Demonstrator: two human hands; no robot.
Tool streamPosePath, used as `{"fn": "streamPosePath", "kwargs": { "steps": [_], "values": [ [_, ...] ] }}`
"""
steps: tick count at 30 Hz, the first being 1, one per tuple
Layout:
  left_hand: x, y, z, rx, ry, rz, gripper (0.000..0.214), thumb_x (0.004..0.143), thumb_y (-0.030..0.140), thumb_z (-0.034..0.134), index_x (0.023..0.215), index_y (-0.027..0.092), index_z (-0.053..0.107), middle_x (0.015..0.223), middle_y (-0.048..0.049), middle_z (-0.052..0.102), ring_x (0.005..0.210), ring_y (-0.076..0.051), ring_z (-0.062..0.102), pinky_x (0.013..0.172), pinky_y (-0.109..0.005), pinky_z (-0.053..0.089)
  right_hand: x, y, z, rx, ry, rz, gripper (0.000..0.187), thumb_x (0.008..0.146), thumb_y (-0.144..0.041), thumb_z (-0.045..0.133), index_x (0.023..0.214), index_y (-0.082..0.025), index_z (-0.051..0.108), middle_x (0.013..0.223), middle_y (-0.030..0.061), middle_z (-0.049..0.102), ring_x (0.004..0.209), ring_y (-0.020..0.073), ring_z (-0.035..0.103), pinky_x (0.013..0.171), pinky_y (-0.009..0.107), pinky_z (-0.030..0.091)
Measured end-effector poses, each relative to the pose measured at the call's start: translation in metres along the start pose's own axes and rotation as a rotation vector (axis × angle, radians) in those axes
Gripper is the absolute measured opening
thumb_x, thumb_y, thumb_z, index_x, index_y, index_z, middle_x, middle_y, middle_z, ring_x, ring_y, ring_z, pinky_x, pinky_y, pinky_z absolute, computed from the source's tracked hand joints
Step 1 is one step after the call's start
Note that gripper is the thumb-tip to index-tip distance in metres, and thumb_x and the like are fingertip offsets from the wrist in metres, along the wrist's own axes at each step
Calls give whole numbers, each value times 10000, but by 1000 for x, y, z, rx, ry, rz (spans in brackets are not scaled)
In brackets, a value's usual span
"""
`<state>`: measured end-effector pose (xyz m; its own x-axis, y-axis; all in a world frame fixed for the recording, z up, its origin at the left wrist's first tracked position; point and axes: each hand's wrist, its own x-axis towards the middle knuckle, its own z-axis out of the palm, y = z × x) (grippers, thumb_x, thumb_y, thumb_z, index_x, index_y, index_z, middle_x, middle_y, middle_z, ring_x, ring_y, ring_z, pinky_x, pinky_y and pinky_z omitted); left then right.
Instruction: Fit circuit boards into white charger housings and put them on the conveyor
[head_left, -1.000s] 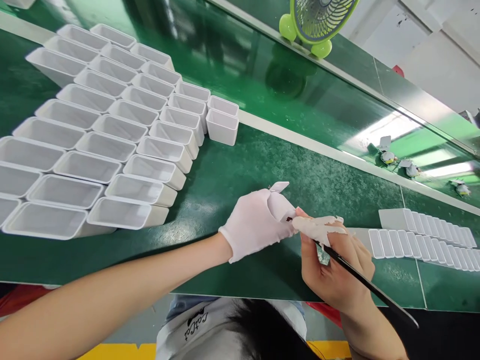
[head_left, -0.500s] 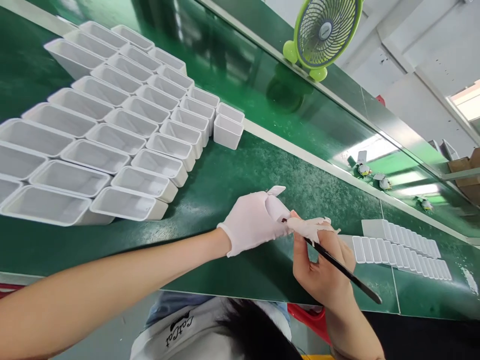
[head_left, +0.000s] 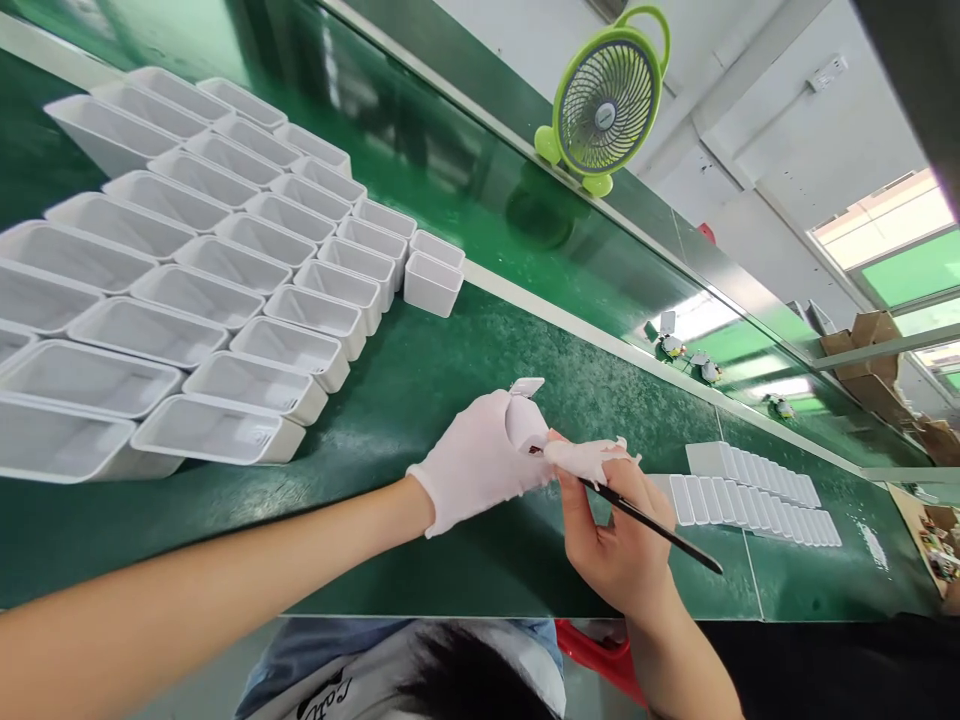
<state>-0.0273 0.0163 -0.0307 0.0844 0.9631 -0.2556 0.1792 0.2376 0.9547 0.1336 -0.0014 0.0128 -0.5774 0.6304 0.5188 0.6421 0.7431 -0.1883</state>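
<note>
My left hand [head_left: 480, 465], in a white glove, is closed round a small white plastic part [head_left: 525, 415] held just above the green belt [head_left: 420, 390]. My right hand [head_left: 611, 535] is bare apart from white covers on the finger and thumb. It pinches a thin black brush [head_left: 652, 525] like a pen. The brush tip touches the white part between the two hands.
Several rows of open white rectangular cases [head_left: 195, 290] fill the belt at the left. A row of small white lids [head_left: 757, 490] lies to the right. A green desk fan [head_left: 604, 100] stands on the far ledge, with small parts [head_left: 690, 360] and cardboard boxes [head_left: 870, 355] further right.
The view has swung up and to the right, so both hands sit slightly lower left in the picture. The hands keep the same hold on the part and the brush.
</note>
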Motion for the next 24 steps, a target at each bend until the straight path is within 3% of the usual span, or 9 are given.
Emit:
{"fn": "streamPosePath", "kwargs": {
  "steps": [5, 9, 17, 20, 22, 24],
  "values": [
    [0, 6, 0, 65, 24, 65, 335, 696, 281, 712, 557, 240, 410, 604, 32, 570, 620, -148, 550, 655, -273, 486, -3, -2, -3, 23, 12, 70, 119, 932, -116, 611, 1009, -203, 636, 954, 85, 807, 674, 184, 725, 581, 293, 591],
    [0, 9, -5, 109, 43, 81, 337, 677, 301, 708, 561, 235, 398, 605, 26, 558, 578, -138, 511, 545, -256, 407, -1, -4, -4, 12, 41, 91, 111, 925, -132, 634, 993, -211, 672, 928, 87, 809, 593, 173, 697, 555, 288, 586],
    [2, 4, -6, 114, 59, 111, 375, 650, 337, 714, 572, 241, 361, 589, 32, 488, 566, -128, 440, 530, -267, 353, -3, -9, 0, 3, 47, 96, 147, 919, -131, 659, 1029, -226, 684, 940, 65, 810, 652, 186, 725, 558, 285, 592],
    [1, 3, -6, -36, -45, 56, 320, 680, 298, 714, 613, 235, 408, 610, 44, 513, 572, -121, 459, 530, -252, 386, -5, -3, 4, 43, 79, 96, 200, 929, -155, 667, 1112, -235, 686, 990, 69, 809, 774, 205, 747, 669, 316, 627],
    [-1, 4, -8, -185, -156, 15, 235, 707, 320, 736, 724, 230, 519, 683, 50, 582, 589, -119, 501, 526, -237, 425, -6, 1, 5, 88, 153, 114, 250, 911, -133, 691, 1130, -254, 696, 996, 55, 807, 808, 210, 751, 714, 333, 635],
    [-3, 7, -11, -273, -235, -28, 282, 696, 354, 783, 874, 233, 600, 777, 45, 644, 629, -127, 553, 527, -233, 457, -7, 3, 4, 147, 238, 145, 280, 892, -94, 704, 1111, -267, 706, 978, 41, 799, 818, 216, 754, 713, 340, 639]
  ]
}}
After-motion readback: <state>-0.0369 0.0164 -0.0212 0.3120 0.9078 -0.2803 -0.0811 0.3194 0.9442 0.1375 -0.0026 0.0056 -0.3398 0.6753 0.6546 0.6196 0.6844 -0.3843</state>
